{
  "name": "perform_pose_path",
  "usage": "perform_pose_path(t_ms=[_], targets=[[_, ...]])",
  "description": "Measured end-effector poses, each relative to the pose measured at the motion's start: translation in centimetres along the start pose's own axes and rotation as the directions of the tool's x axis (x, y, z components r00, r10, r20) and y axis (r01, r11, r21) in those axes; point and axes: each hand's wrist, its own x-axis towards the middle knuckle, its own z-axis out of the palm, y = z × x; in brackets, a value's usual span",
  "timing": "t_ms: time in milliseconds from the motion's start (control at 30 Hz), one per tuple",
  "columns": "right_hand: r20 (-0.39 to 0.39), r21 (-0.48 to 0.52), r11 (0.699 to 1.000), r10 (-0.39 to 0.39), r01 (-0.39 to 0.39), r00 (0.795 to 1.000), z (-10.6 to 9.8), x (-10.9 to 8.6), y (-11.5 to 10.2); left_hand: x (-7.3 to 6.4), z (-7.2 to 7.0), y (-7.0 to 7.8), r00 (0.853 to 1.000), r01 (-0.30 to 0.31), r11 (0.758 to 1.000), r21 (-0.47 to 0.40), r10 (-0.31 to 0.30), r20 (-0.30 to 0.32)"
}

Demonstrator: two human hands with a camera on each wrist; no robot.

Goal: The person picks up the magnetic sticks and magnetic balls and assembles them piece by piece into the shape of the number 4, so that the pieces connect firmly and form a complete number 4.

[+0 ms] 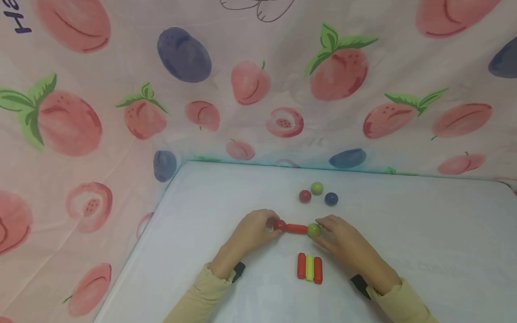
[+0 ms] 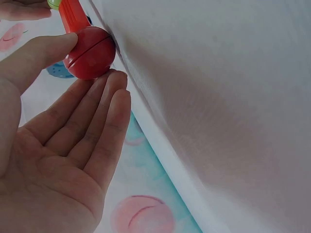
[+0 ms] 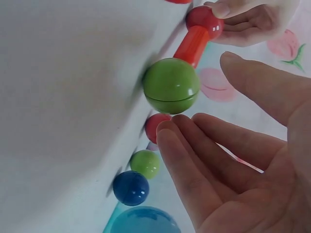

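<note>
A short red rod [image 1: 296,229] lies on the table between a red ball [image 1: 280,225] and a green ball [image 1: 313,230], one at each end. My left hand [image 1: 253,231] pinches the red ball between thumb and fingertips; the left wrist view shows its thumb [image 2: 68,42] on the ball and the other fingers fairly straight beneath. Around the green ball my right hand [image 1: 350,244] is spread, thumb apart from the other fingers. In the right wrist view its fingertips [image 3: 167,133] sit just beside that ball, and the thumb [image 3: 238,65] stands away from it.
Behind the joined pieces are a loose red ball [image 1: 304,196], a light green ball [image 1: 317,188] and a blue ball [image 1: 331,198]. Nearer me, a yellow rod [image 1: 309,268] lies between two red rods [image 1: 301,265]. A fruit-print cloth [image 1: 250,134] borders the white table [image 1: 424,242].
</note>
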Motion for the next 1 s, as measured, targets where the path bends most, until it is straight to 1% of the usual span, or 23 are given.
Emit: perform_pose_path(t_ms=[167,367,433,600,700,867,1000], targets=[[0.017,-0.001,1.0,0.009,-0.009,1.0,-0.4,-0.6,-0.3,0.1,0.0,0.1,1.0,-0.002,1.0,0.006,0.002,0.0],[-0.001,-0.015,0.999,-0.045,0.045,0.999,-0.4,-1.6,-0.1,0.1,-0.1,0.1,1.0,-0.001,1.0,0.0,0.001,0.003],[0.003,-0.019,0.999,-0.048,0.048,0.999,-0.4,-1.8,0.0,0.1,0.0,0.0,1.0,-0.001,1.0,-0.001,0.001,0.003],[0.048,-0.024,1.0,-0.007,0.008,0.999,-0.4,-2.3,0.0,0.1,0.0,0.0,1.0,-0.006,1.0,-0.001,0.006,0.002],[0.075,-0.029,1.0,0.004,-0.002,0.997,-0.3,-2.6,0.0,0.2,0.0,0.0,1.0,-0.009,1.0,-0.003,0.009,0.004],[0.105,-0.019,1.0,-0.003,0.005,0.994,0.0,-2.9,0.0,0.2,0.0,0.0,1.0,-0.002,1.0,-0.006,0.002,0.009],[0.117,-0.014,0.999,-0.034,0.036,0.993,0.3,-3.4,0.2,0.2,0.0,0.0,1.0,0.001,1.0,-0.004,-0.001,0.009]])
